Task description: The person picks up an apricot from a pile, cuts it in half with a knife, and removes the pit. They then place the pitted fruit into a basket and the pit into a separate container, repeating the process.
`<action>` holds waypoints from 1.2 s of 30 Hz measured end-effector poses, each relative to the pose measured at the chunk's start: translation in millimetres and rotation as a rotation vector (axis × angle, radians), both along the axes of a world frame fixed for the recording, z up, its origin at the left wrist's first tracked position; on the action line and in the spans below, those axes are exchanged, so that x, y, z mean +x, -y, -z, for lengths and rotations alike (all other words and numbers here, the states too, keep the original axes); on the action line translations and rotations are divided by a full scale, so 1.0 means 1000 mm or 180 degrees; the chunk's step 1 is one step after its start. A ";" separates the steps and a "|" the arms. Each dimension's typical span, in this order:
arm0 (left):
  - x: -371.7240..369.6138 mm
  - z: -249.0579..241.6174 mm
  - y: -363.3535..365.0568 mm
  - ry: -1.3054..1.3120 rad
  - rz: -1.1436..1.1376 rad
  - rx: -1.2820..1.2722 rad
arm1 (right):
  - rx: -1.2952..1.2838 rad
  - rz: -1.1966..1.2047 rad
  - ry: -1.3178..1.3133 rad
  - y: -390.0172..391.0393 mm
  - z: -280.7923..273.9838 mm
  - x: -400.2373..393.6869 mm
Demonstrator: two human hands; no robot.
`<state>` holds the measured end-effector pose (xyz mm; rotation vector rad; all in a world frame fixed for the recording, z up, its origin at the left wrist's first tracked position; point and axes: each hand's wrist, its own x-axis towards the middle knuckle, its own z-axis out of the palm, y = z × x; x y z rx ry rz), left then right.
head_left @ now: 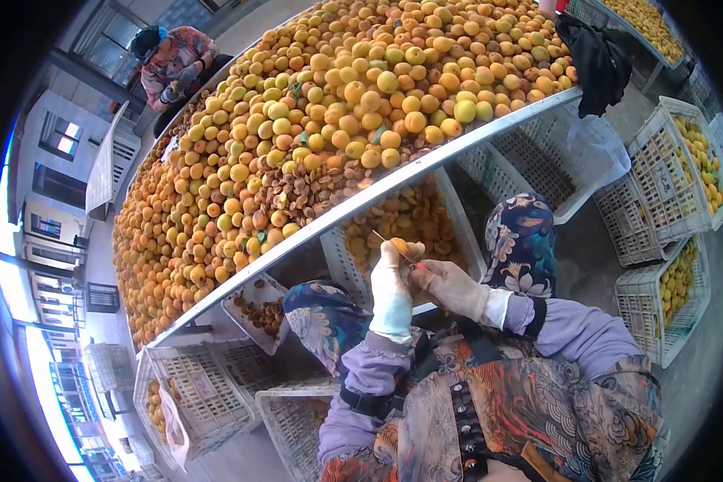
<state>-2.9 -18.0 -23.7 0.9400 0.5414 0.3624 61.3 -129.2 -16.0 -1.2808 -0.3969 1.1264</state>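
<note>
Both of my hands wear white gloves and meet above a crate between my knees. My left hand (391, 299) is closed around an orange apricot (399, 246), its thumb up against the fruit. A thin pointed sliver, perhaps a blade tip, sticks out past that thumb. Close against it, my right hand (455, 289) is closed in a pinch, with a small red spot at its fingertips; what it grips is too small to make out. Below the hands, a white crate (467, 233) holds many orange apricot pieces (414, 213).
A metal-edged table (361, 201) heaped with apricots (313, 104) spans the front. Brown pits or scraps (297, 193) lie near its edge. Fruit crates (659, 181) stack at right; another crate (197, 394) stands at left. A co-worker (177, 64) sits at the far left. A black cloth (594, 64) hangs from the corner.
</note>
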 end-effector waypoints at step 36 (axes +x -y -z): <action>0.002 -0.022 -0.008 0.0649 0.0283 -0.0036 | -0.0251 -0.0127 -0.0228 0.011 -0.022 0.012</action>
